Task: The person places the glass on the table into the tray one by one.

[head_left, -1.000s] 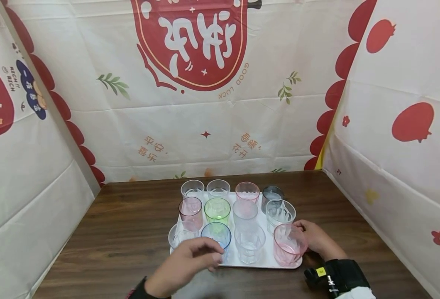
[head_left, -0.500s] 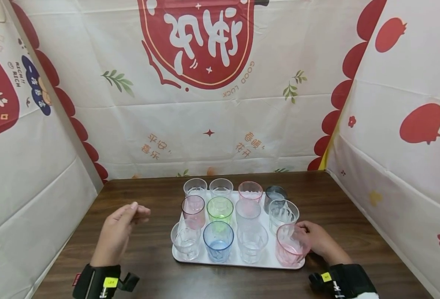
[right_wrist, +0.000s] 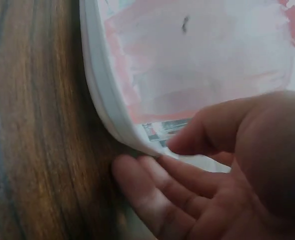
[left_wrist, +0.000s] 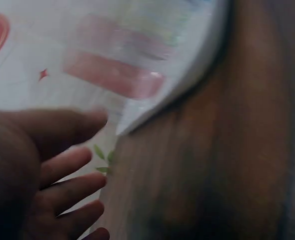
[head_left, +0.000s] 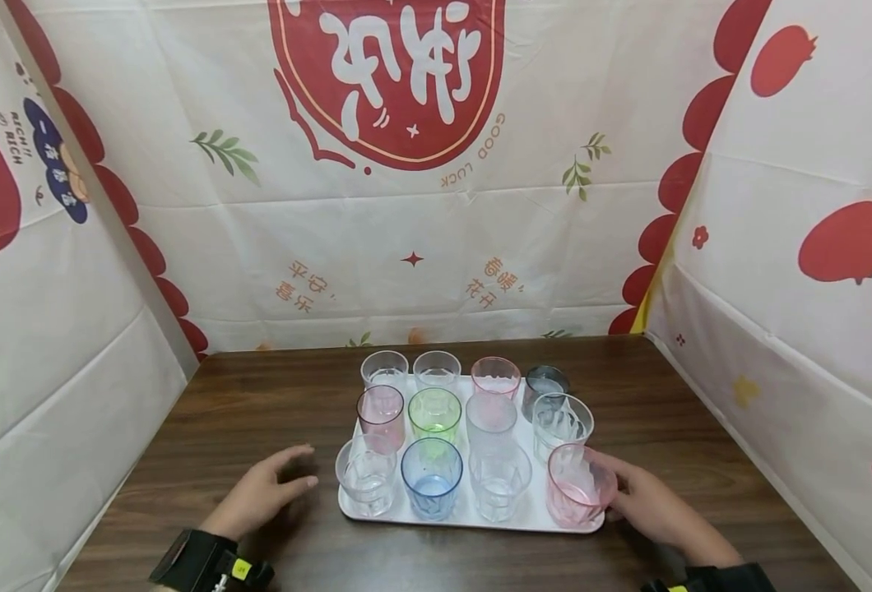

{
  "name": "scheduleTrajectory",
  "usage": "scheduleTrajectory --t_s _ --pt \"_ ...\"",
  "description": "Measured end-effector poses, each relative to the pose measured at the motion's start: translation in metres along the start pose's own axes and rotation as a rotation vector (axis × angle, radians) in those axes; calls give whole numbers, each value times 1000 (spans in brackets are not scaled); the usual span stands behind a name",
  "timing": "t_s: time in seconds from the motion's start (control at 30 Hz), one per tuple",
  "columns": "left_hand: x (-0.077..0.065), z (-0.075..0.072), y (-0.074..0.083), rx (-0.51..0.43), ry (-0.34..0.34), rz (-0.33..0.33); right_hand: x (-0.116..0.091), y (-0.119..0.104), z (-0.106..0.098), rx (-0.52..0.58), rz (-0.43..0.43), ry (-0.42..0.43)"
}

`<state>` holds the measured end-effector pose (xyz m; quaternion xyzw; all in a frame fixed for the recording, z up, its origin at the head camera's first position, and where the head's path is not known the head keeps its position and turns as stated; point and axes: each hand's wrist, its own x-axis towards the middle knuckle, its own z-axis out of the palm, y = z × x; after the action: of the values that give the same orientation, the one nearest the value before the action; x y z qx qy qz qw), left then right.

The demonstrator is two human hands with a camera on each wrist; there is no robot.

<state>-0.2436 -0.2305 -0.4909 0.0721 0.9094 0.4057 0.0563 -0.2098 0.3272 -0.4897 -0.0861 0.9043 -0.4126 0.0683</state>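
A white tray (head_left: 473,520) on the wooden table carries several glass tumblers in rows. Along its front stand a clear glass (head_left: 367,481), a blue glass (head_left: 433,481), another clear glass (head_left: 498,485) and a pink glass (head_left: 578,489). My left hand (head_left: 262,489) is left of the tray, apart from it, thumb and fingers spread with nothing between them. My right hand (head_left: 647,497) is at the tray's right edge beside the pink glass. In the right wrist view its thumb lies over the rim and its fingers below, pinching the tray's edge.
Behind the front row are a green glass (head_left: 434,413), a purple-pink glass (head_left: 381,415), a dark grey glass (head_left: 543,386) and several others. Printed white cloth (head_left: 377,238) walls the table (head_left: 258,395) at the back and both sides.
My left hand has swung left, away from the front of the tray, then lowered toward its left side with fingers opening. The right hand stays at the tray's right edge, its wrist shifting lower.
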Motion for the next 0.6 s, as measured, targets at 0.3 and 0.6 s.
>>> scheduleTrajectory --t_s 0.3,0.6 --pt "-6 17 2 49 -274 114 -13 8 12 -288 -370 120" --pt "-1 38 8 154 -225 275 -7 16 34 -207 -394 203"
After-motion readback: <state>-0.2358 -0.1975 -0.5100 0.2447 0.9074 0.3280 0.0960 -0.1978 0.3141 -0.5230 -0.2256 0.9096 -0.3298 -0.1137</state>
